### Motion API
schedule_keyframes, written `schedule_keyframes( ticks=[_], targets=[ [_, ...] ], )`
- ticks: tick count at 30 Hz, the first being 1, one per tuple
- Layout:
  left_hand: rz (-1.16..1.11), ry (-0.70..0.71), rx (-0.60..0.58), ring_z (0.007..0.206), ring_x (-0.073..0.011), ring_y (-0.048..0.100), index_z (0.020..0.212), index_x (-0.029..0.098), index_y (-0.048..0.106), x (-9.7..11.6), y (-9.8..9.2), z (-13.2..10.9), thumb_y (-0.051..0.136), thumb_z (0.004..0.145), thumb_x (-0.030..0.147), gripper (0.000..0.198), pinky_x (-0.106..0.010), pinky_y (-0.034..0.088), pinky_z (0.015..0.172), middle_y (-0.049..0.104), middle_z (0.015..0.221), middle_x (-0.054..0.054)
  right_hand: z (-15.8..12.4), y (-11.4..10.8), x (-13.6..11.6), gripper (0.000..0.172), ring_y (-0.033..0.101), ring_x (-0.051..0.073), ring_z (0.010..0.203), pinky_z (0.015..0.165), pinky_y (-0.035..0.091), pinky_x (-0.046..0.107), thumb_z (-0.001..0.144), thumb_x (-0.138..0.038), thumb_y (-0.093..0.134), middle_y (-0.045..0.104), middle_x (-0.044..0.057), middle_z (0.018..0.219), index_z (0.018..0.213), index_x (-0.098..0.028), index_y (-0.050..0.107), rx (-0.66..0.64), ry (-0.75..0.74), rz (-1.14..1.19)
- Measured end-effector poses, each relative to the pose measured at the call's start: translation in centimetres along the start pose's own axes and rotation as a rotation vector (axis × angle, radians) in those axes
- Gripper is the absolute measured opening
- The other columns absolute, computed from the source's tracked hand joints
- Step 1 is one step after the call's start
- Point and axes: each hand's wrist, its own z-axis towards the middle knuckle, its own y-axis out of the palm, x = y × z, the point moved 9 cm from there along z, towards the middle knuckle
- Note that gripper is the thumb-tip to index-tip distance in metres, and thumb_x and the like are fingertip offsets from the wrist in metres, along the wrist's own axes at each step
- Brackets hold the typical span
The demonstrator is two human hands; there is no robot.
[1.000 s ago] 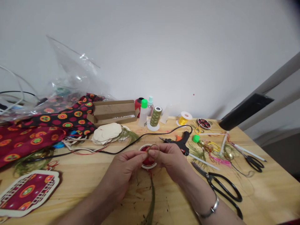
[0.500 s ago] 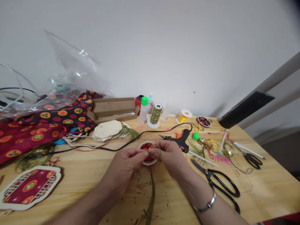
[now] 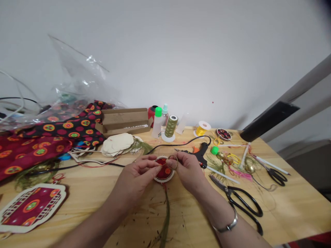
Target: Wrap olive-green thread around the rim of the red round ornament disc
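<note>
Over the wooden table, my right hand pinches a thin brownish cord that bends into a small loop above its fingertips. The thumb and forefinger of my left hand are closed on the cord's other part, just to the left. Directly behind and below the fingertips is a round ornament with a white rim and dark red patterned cloth, partly covered by my fingers. From its lower edge a red string runs into an olive-green tassel hanging towards me.
Right of my hands lie black-handled scissors and a black glue gun. A larger framed ornament sits at left, near patterned cloth. An open cardboard box, an olive thread spool and a yellow cord spool stand along the wall.
My left fingertips have drawn slightly left, away from the right ones, showing more of the ornament's face. The right hand keeps its pinch on the looped cord.
</note>
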Motion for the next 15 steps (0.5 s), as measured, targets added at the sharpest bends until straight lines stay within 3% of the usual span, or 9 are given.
schedule_keyframes(
  ticks=[3, 6, 11, 15],
  targets=[
    [0.107, 0.040, 0.071, 0.111, -0.0254, 0.046, 0.067, 0.020, 0.073, 0.2, -0.8, 0.1, 0.066, 0.065, 0.032, 0.015, -0.033, 0.035, 0.093, 0.058, 0.106, -0.008, 0.2, -0.5, 0.0, 0.014, 0.040, 0.009, 0.052, 0.051, 0.034, 0.021, 0.068, -0.024, 0.057, 0.048, -0.004, 0.055, 0.059, -0.014, 0.053, 0.028, -0.025, -0.044],
    [0.062, 0.059, 0.080, 0.112, -0.0262, 0.045, 0.068, 0.020, 0.072, 0.5, -0.9, -0.1, 0.065, 0.066, 0.032, 0.015, -0.034, 0.036, 0.092, 0.057, 0.110, -0.008, 0.3, -0.8, 0.0, 0.013, 0.039, 0.009, 0.051, 0.050, 0.034, 0.021, 0.068, -0.023, 0.057, 0.047, -0.004, 0.053, 0.059, -0.015, 0.053, 0.057, -0.027, -0.053],
    [-0.059, 0.052, -0.112, 0.121, -0.0250, 0.038, 0.063, 0.020, 0.069, 0.8, 1.1, -0.7, 0.062, 0.071, 0.025, 0.012, -0.031, 0.039, 0.089, 0.057, 0.119, -0.008, 0.1, -0.8, 0.1, 0.012, 0.041, 0.009, 0.052, 0.051, 0.035, 0.022, 0.066, -0.023, 0.060, 0.050, -0.004, 0.055, 0.060, -0.015, 0.054, 0.060, -0.016, -0.003],
    [-0.108, 0.010, -0.240, 0.110, -0.0262, 0.049, 0.057, 0.017, 0.068, 0.6, 2.4, -1.1, 0.061, 0.071, 0.022, 0.017, -0.032, 0.041, 0.085, 0.055, 0.122, -0.007, 0.0, -0.4, 0.0, 0.014, 0.041, 0.009, 0.049, 0.049, 0.033, 0.021, 0.063, -0.024, 0.064, 0.050, -0.004, 0.052, 0.058, -0.015, 0.054, 0.032, 0.023, 0.097]
  ],
)
